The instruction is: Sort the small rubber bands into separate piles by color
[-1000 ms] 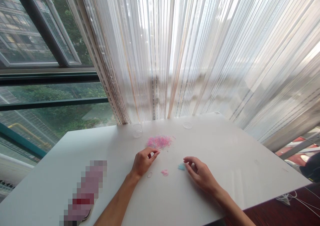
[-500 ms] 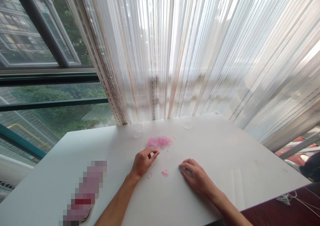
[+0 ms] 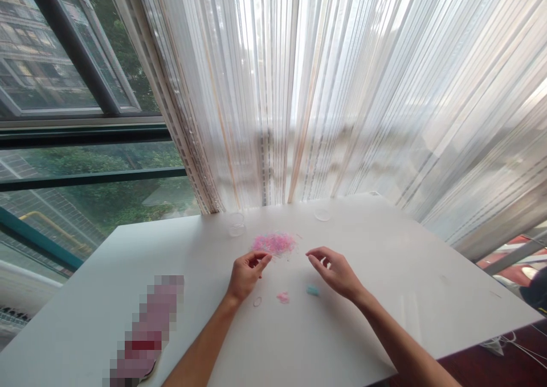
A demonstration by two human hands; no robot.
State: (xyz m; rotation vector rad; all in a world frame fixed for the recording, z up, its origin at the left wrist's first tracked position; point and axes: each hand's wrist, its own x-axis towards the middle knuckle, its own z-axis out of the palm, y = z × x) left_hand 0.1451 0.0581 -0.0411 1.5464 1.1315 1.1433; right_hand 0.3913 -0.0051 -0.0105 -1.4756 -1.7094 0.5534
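Note:
A loose heap of small pink, lilac and pale blue elastic bands [image 3: 274,243] lies on the white table [image 3: 363,335]. Just in front of its left side is my left hand [image 3: 248,273], thumb and forefinger pinched together; anything between them is too small to make out. My right hand [image 3: 335,270] hovers right of the heap, fingers loosely curved and slightly apart, with nothing visible in it. Nearer me sit a small pink bunch of bands [image 3: 282,297] and a blue-green bunch [image 3: 313,290]. One single band [image 3: 257,301] lies by my left wrist.
A clear round container [image 3: 237,225] stands behind the heap, and a clear round lid [image 3: 322,215] lies farther right. A blurred-out pinkish flat object [image 3: 147,330] rests at the left. Striped sheer curtains [image 3: 273,90] hang along the table's far edge.
My right hand has lifted off the blue-green bunch and moved forward toward the heap, leaving that bunch uncovered on the table. My left hand has stayed nearly in place.

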